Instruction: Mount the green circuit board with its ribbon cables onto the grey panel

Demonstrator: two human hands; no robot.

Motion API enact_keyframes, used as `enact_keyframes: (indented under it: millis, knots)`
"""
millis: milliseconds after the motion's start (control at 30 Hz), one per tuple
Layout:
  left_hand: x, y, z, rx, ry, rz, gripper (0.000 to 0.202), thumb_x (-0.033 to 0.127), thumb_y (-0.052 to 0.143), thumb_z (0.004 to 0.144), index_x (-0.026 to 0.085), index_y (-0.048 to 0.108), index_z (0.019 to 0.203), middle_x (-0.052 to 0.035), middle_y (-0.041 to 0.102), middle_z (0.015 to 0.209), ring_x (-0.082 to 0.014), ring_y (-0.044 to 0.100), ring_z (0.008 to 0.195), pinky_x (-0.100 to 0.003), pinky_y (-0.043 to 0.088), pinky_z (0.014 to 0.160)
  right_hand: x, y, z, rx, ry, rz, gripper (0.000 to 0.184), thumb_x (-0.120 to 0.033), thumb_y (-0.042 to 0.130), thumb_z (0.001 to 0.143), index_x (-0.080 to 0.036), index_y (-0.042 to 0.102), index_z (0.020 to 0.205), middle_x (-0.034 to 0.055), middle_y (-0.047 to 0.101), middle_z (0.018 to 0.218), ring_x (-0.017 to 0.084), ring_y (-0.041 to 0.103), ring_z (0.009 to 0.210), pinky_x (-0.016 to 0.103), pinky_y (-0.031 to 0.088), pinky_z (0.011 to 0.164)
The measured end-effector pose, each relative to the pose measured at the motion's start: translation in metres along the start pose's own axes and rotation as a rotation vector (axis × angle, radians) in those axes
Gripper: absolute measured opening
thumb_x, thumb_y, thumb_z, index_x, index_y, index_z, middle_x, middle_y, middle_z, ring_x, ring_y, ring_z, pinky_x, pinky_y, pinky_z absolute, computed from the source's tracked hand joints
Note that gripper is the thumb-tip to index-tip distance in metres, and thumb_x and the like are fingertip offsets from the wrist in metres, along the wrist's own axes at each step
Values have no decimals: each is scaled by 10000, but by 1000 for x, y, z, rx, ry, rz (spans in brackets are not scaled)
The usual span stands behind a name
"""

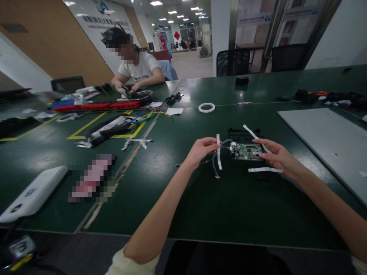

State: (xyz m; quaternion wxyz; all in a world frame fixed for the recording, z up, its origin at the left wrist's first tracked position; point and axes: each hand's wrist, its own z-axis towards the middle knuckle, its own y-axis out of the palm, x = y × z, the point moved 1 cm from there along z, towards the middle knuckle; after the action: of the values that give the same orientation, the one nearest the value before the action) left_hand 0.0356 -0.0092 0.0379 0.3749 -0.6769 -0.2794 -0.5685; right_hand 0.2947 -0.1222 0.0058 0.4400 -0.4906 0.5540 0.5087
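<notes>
Pinched in the fingers of my left hand (203, 151) is a narrow white tape strip (219, 159), close beside the grey cables (215, 162). These cables run to a white connector at the left end of a green circuit board (242, 151). My right hand (276, 154) grips the board's right end between thumb and fingers. A second tape strip (250, 131) slants up behind that hand, and another strip (263, 170) lies below it. Behind the board is a black plastic part (243, 133), partly hidden by it.
A roll of white tape (207, 107) lies farther back. At right is a large grey panel (323, 141). A white device (34, 193), a blurred-out phone-like object (93, 177) and a black pouch (111, 128) lie left. Another person (140, 68) sits across the green table (229, 214).
</notes>
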Motion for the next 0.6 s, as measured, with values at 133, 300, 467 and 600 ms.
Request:
enact_keyframes:
  millis: [133, 300, 467, 600]
  knots:
    - [-6, -2, 3, 111, 62, -59, 156, 310, 646, 768, 180, 677, 848, -49, 689, 961, -136, 639, 858, -324, 504, 833, 1, 0, 2, 3, 24, -44, 539, -307, 742, 688, -350, 574, 1199, 4, 565, 1245, 239, 561, 1090, 374, 502, 868]
    - [-5, -2, 3, 129, 92, -67, 182, 351, 654, 756, 179, 687, 805, -53, 694, 921, -145, 641, 860, -330, 505, 833, 1, -2, 4, 38, 64, -146, 536, -331, 738, 693, -356, 572, 1202, 4, 575, 1227, 231, 585, 1037, 377, 503, 854]
    - [3, -2, 0, 71, 109, -166, 208, 347, 670, 745, 170, 689, 852, -42, 688, 854, -133, 644, 801, -339, 510, 828, 1, -4, 5, 12, 111, -208, 648, -373, 715, 705, -380, 467, 1304, 27, 598, 1187, 241, 610, 982, 388, 525, 790]
    - [6, -2, -2, 66, 107, -196, 219, 347, 672, 745, 171, 678, 874, -29, 675, 837, -111, 631, 744, -306, 521, 771, 5, -10, 7, 107, 67, -436, 814, -450, 687, 717, -370, 279, 1417, 43, 650, 1078, 258, 634, 891, 441, 509, 784]
